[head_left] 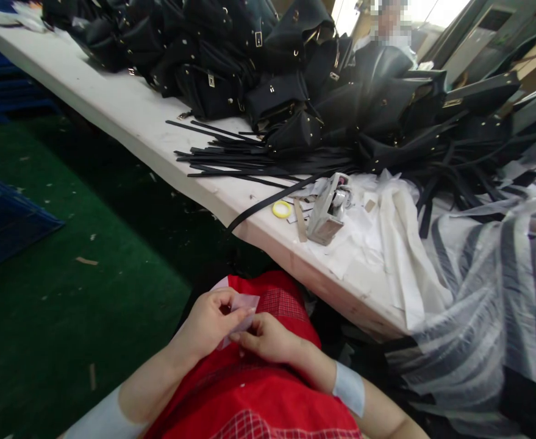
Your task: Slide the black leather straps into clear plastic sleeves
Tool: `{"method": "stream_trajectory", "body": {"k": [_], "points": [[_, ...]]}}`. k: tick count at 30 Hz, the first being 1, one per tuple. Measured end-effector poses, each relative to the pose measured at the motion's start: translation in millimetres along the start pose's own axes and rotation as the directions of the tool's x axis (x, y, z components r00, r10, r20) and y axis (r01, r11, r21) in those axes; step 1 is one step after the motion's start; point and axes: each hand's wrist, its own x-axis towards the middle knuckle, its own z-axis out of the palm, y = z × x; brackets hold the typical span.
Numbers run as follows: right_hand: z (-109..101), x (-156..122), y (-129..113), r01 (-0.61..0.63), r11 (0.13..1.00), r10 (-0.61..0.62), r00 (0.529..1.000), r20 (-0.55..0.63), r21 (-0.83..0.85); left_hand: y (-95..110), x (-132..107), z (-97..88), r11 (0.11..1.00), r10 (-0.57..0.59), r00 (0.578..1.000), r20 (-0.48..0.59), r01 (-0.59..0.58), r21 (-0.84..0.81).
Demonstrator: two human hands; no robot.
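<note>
Low in front of the red apron, both hands meet at a small piece of thin, whitish translucent sheet. My left hand pinches its upper part between thumb and fingers. From the other side, my right hand has its thumb and fingertips closed at the sheet's lower edge. Whether the sheet is paper or plastic I cannot tell. On the table beyond stands a grey tape dispenser, beside a yellow ring that looks like a tape roll.
Black handbags are piled along the white table, with black straps lying before them. Clear plastic wrapping bulges at the right. A person is behind the pile. Blue pallets lie on the green floor.
</note>
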Motion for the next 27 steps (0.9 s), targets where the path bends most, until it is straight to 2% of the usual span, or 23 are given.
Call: {"method": "stream_trajectory", "body": {"k": [3,6,8,12,15,17,20,27], "points": [[-4.3,-2.0,-0.1,0.017,1.0,-0.017,1.0,-0.016,0.003,4.1,4.5,6.5,0.991,-0.032,0.999,0.019,0.034,-0.129],[-11.3,-5.5,0.9,0.061,0.998,-0.061,0.997,-0.039,-0.002,10.9,10.5,6.7,0.986,-0.003,0.993,0.122,0.023,-0.165],[-16.3,-8.2,2.7,0.089,0.996,-0.088,0.994,-0.067,0.007,15.4,16.6,3.7,0.993,0.031,0.989,0.148,-0.013,-0.119],[-23.3,-14.5,6.5,0.056,0.998,-0.053,0.994,-0.092,0.026,23.4,30.0,-6.4,0.995,0.1,0.993,0.066,-0.101,0.01],[-25.9,-18.8,7.8,0.046,0.998,-0.041,0.993,-0.112,0.045,29.8,35.6,-15.6,0.977,0.133,0.985,0.108,-0.149,0.152],[-27.1,-20.2,8.3,0.08,0.995,-0.072,0.99,-0.124,0.059,33.9,36.7,-20.1,0.977,0.095,0.985,0.146,-0.121,0.175],[-27.6,-19.8,8.6,0.123,0.99,-0.114,0.985,-0.13,0.062,38.9,35.6,-21.4,0.993,0.032,0.986,0.164,-0.051,0.11],[-25.5,-20.9,3.0,0.139,0.99,-0.133,0.983,-0.125,0.038,43.1,29.8,-11.4,0.994,0.002,0.996,0.086,0.008,-0.111]]}}
